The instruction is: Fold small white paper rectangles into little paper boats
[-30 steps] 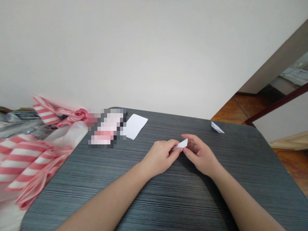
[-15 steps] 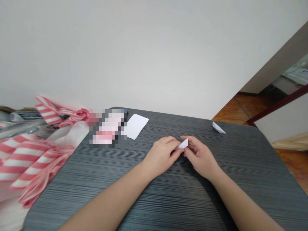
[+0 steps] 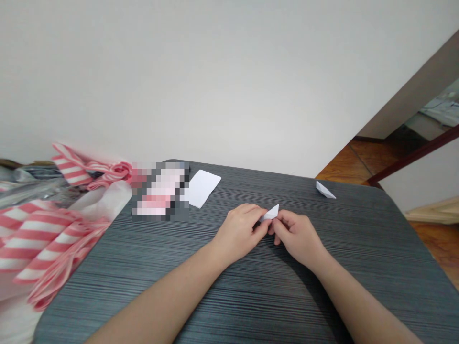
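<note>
A small folded piece of white paper [image 3: 271, 212] is held between my two hands, its pointed end tilted up and to the right. My left hand [image 3: 243, 231] pinches it from the left between thumb and fingers. My right hand [image 3: 296, 234] is closed too, with thumb and fingertips pressed at the paper's lower right edge. My fingers cover part of the paper. Farther back on the right lies another folded white paper piece [image 3: 325, 190]. A flat stack of white paper [image 3: 204, 188] rests at the back left.
The dark wood-grain table [image 3: 251, 296] stands against a pale wall [image 3: 229, 86]. A pixelated rectangular object [image 3: 163, 188] lies at its back left. Red-and-white striped cloth [image 3: 46, 229] is heaped beyond the left edge. Wooden floor [image 3: 337, 160] shows at right.
My right fingers have shifted down and slightly left along the paper, with the index finger now below its tip. My left hand keeps its grip almost unmoved.
</note>
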Demonstrator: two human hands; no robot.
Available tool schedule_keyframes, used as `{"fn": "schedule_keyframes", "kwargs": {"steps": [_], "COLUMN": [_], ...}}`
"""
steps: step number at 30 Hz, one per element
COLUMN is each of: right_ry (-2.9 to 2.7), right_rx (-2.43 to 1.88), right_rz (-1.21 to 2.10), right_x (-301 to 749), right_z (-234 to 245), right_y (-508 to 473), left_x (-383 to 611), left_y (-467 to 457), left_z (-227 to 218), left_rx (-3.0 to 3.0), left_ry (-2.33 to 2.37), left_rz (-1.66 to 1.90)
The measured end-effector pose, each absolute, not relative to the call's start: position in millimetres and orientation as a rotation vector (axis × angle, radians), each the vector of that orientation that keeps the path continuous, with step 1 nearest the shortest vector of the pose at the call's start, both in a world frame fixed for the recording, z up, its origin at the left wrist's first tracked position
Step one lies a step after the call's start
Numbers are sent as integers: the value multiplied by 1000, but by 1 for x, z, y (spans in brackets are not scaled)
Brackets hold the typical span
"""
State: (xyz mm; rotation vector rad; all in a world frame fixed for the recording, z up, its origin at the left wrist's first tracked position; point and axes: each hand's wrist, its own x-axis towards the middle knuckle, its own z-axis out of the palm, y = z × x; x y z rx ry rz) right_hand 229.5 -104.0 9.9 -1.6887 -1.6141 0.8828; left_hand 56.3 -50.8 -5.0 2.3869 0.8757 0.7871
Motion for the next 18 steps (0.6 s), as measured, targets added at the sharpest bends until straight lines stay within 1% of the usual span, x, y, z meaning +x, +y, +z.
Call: {"fn": "schedule_keyframes", "kwargs": {"steps": [9,18], "right_ry": [-1657,-1634], "right_rx": [-1665,-1658], "right_rz": [888,844], "right_x": [232,231], "right_z": [6,7], "right_y": [-104,-103], "left_x": [57,57], "left_y": [-50,-52], "left_z": [-6,-8], "left_rx": [2431,2426], "left_ry": [851,872], "left_rz": [791,888]}}
